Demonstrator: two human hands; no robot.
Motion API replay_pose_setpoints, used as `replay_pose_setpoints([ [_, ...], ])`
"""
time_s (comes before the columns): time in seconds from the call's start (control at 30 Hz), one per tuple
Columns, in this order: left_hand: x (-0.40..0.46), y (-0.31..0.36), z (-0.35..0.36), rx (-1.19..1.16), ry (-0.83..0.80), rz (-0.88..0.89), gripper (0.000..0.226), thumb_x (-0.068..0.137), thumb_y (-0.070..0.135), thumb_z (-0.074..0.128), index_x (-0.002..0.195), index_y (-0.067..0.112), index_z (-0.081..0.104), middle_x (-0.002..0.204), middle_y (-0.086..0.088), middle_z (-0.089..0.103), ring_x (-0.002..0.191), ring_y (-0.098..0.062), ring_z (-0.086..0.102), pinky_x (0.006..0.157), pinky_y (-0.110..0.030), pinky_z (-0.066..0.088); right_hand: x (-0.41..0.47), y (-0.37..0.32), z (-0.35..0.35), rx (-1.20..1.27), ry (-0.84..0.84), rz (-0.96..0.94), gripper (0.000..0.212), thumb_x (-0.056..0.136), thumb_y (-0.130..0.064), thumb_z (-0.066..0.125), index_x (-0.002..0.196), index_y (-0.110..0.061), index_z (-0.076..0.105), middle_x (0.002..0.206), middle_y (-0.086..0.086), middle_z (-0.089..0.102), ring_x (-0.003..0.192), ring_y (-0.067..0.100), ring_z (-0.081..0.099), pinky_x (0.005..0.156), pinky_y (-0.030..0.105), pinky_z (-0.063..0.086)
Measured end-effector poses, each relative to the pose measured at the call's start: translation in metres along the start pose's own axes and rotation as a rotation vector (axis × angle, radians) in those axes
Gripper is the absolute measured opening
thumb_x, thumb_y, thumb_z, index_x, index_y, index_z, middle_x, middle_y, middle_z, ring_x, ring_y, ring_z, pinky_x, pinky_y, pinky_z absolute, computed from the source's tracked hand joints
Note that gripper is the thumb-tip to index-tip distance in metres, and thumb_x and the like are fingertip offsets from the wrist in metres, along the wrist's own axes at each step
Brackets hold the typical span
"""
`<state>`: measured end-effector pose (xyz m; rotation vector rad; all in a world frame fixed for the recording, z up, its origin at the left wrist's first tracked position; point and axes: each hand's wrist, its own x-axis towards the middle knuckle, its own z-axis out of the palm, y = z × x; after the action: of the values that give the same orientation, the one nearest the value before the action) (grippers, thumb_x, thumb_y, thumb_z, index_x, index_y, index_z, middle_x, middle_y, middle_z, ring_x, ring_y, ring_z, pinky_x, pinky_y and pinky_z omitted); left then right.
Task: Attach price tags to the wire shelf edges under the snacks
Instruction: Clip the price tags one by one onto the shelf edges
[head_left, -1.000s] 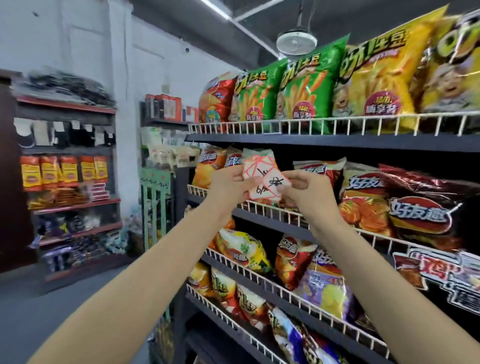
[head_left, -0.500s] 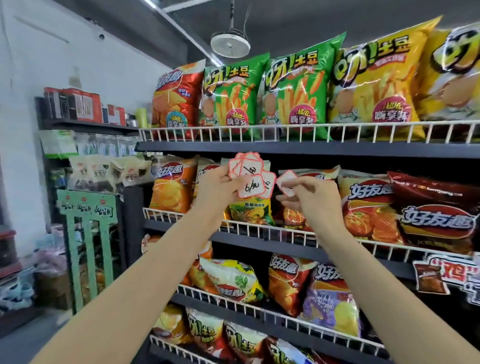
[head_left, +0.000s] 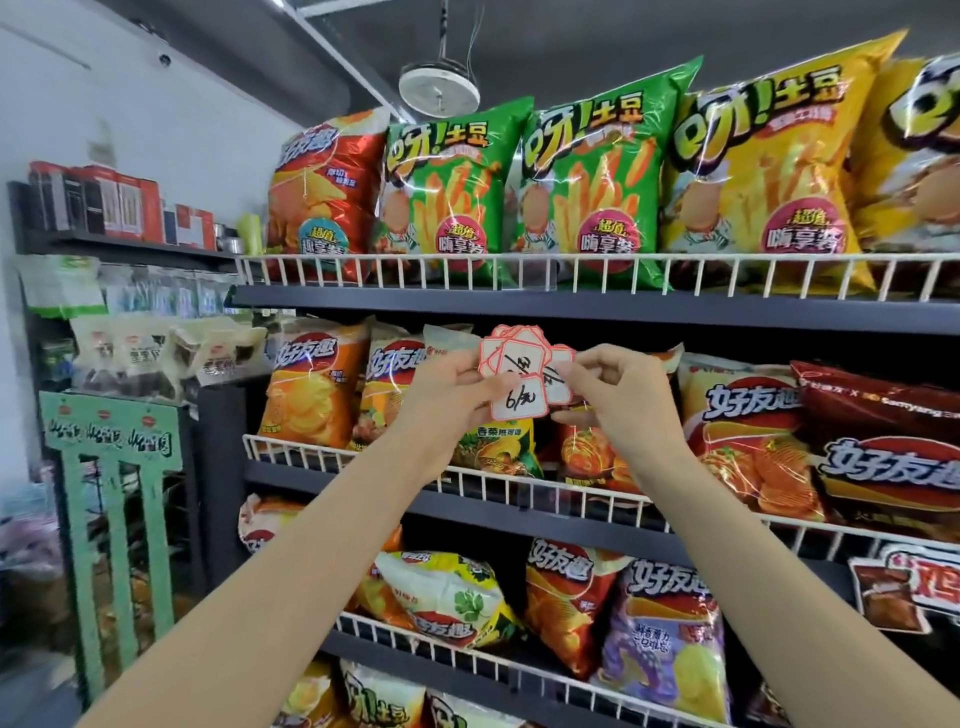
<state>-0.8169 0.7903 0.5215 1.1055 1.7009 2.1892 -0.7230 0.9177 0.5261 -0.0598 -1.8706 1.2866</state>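
Note:
My left hand (head_left: 449, 395) grips a fanned bunch of white price tags (head_left: 511, 371) with red borders and handwritten prices, held up in front of the second shelf. My right hand (head_left: 621, 400) pinches one tag at the right side of the bunch (head_left: 560, 382). White wire shelf edges run along the top shelf (head_left: 571, 273) and the second shelf (head_left: 519, 486), with chip bags standing behind them. No tag shows on these wire edges.
Large chip bags (head_left: 587, 192) fill the top shelf, smaller bags (head_left: 748, 436) the second, more bags (head_left: 447, 597) the lower ones. A green display stand (head_left: 111, 457) is at the left beside a dark shelf of boxes (head_left: 119, 205). A promo card (head_left: 904, 587) hangs at lower right.
The view has swung right and closer to the snack shelves. My right hand drew a tag a little apart from the bunch, then came back against the bunch.

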Motion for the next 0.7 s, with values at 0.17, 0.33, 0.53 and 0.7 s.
replay_pose_setpoints([
  [0.17, 0.014, -0.005, 0.014, 0.096, -0.006, -0.009, 0.038, 0.08, 0.001, 0.068, 0.117, 0.008, 0.062, 0.1, -0.005, 0.073, 0.083, -0.013, 0.071, 0.061, -0.02, 0.054, 0.014, 0.014, -0.015, -0.056, 0.099, -0.035, 0.011, 0.09, -0.017, 0.06, 0.087, -0.007, 0.064, 0.071, 0.005, 0.05, 0.064, 0.024, 0.066, 0.053, 0.022, 0.055],
  [0.33, 0.021, -0.013, 0.026, 0.128, 0.014, -0.016, 0.041, 0.079, 0.0, 0.07, 0.118, 0.01, 0.062, 0.1, -0.005, 0.073, 0.084, -0.013, 0.071, 0.061, -0.018, 0.053, 0.021, 0.028, -0.031, -0.086, 0.097, -0.038, 0.014, 0.092, -0.019, 0.057, 0.089, -0.005, 0.057, 0.073, 0.01, 0.052, 0.065, 0.025, 0.067, 0.046, 0.012, 0.046],
  [0.53, 0.022, -0.027, 0.021, 0.165, -0.003, -0.064, 0.05, 0.074, 0.005, 0.072, 0.122, 0.009, 0.057, 0.098, -0.001, 0.074, 0.091, -0.019, 0.071, 0.086, -0.038, 0.055, 0.019, 0.037, -0.033, -0.167, 0.021, -0.082, 0.014, 0.089, -0.018, 0.061, 0.083, -0.009, 0.053, 0.076, 0.007, 0.058, 0.051, 0.016, 0.063, 0.043, 0.018, 0.049],
  [0.7, 0.033, -0.029, 0.015, 0.16, -0.028, -0.049, 0.038, 0.079, 0.002, 0.068, 0.116, 0.012, 0.061, 0.099, -0.004, 0.074, 0.087, -0.017, 0.071, 0.077, -0.032, 0.058, 0.03, 0.039, -0.021, -0.244, 0.03, -0.112, 0.02, 0.081, -0.021, 0.071, 0.075, -0.009, 0.056, 0.066, 0.009, 0.064, 0.049, 0.016, 0.064, 0.047, 0.027, 0.053],
])
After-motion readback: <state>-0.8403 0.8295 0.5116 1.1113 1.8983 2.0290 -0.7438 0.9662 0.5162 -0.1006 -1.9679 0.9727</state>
